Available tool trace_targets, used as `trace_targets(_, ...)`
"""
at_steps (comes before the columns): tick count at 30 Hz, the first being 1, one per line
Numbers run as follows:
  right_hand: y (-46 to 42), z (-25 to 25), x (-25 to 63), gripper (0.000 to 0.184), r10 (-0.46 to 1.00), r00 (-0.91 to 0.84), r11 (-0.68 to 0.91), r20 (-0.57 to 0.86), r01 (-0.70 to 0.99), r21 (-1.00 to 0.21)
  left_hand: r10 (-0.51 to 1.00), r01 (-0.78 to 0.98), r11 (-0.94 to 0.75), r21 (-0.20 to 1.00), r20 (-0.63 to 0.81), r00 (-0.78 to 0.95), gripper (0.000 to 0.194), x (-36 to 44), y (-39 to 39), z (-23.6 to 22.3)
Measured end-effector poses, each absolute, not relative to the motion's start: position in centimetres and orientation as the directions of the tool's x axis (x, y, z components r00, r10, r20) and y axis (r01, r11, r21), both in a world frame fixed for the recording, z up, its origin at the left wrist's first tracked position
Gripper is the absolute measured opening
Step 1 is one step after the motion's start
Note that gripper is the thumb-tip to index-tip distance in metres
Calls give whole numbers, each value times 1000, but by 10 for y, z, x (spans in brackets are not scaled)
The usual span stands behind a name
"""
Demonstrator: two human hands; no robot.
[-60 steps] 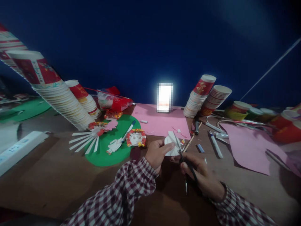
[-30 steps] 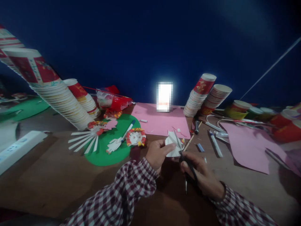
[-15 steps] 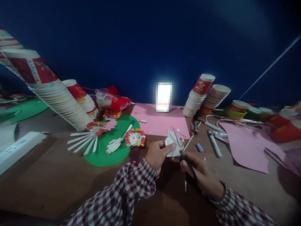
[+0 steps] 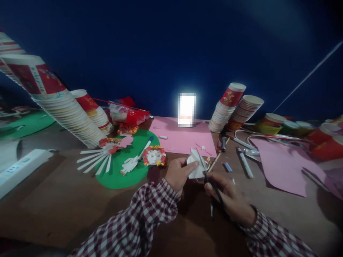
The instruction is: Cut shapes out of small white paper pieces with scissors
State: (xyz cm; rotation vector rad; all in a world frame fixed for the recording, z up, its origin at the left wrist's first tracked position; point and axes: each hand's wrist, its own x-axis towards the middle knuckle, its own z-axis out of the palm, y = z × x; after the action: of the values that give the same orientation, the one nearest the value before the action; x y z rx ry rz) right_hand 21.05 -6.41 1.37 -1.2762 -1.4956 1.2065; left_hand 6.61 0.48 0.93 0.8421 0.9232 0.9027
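White paper piece (image 4: 194, 172) | pinched by left hand (image 4: 176, 176) | lies ahead and left of right hand (image 4: 230, 200), which grips black-handled scissors (image 4: 206, 176) | blades aim forward, slightly left, at paper's right side

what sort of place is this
Likely a craft workspace: the right hand holds scissors over a wooden-looking table bearing stacked paper cups and pink paper.

From the person's head, the one camera faces forward and down across a brown table (image 4: 53, 221), the left hand (image 4: 177, 175) and right hand (image 4: 232, 198) near it, below the frame's centre; a dark-blue wall (image 4: 128, 50) fills the upper part.
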Motion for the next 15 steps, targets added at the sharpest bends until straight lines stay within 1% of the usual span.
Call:
trace_targets(3,-65,12,211,28,988,-155,29,-3,198,-980,908,-246,361,900,-278,314,32,66,4,11)
trace_targets(7,-66,8,210,28,989,-143,-11,-36,170,-985,907,-234,346,909,-261,329,31,66,3,11)
trace_targets(15,-66,5,209,27,992,-118,-16,-36,172,-985,893,-247,378,892,-282,350,34,66,3,9)
